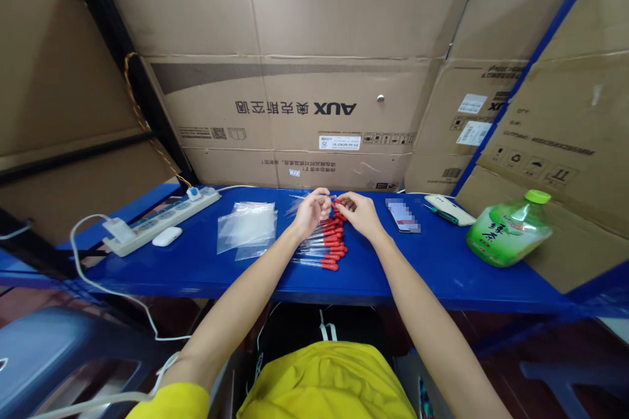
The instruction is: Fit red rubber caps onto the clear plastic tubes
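Observation:
Several droppers (327,250) with clear thin tubes and red bulbs lie in a row on the blue table, bulbs to the right. My right hand (360,213) is closed at the upper end of the row, fingertips pinching the red bulb of a dropper (337,203). Close beside it, my left hand (313,215) has its fingers curled in; what they hold, if anything, is too small to make out. Clear tubes show just left of the left hand. Flat clear plastic bags (248,228) lie stacked to the left of the droppers.
A white power strip (164,221) with plugs and a white earphone case (167,236) are at the left. To the right are a phone (403,215), a green pen (441,213) on a pale object, and a green-labelled bottle (508,232). Cardboard (295,33) walls the back.

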Demonstrator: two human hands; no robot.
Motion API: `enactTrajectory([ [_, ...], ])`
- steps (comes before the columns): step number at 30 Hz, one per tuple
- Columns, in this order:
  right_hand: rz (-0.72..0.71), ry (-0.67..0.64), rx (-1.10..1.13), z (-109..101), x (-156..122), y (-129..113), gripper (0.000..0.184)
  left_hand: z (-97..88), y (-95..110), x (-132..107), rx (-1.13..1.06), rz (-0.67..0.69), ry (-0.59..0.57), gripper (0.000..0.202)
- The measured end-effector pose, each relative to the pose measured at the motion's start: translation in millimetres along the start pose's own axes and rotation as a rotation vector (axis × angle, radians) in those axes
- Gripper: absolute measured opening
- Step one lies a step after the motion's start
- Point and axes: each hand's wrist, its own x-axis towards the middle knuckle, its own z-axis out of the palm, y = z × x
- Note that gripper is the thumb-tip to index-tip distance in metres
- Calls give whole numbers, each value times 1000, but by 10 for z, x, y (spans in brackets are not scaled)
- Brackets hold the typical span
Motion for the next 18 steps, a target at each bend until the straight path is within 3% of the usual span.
enactTrajectory([
  [4,-28,45,36,-4,-9,-45,19,-11,-12,7,11,9,-22,15],
  [18,76,76,167,31,-9,-56,24,-48,-28,32,39,46,-5,14],
])
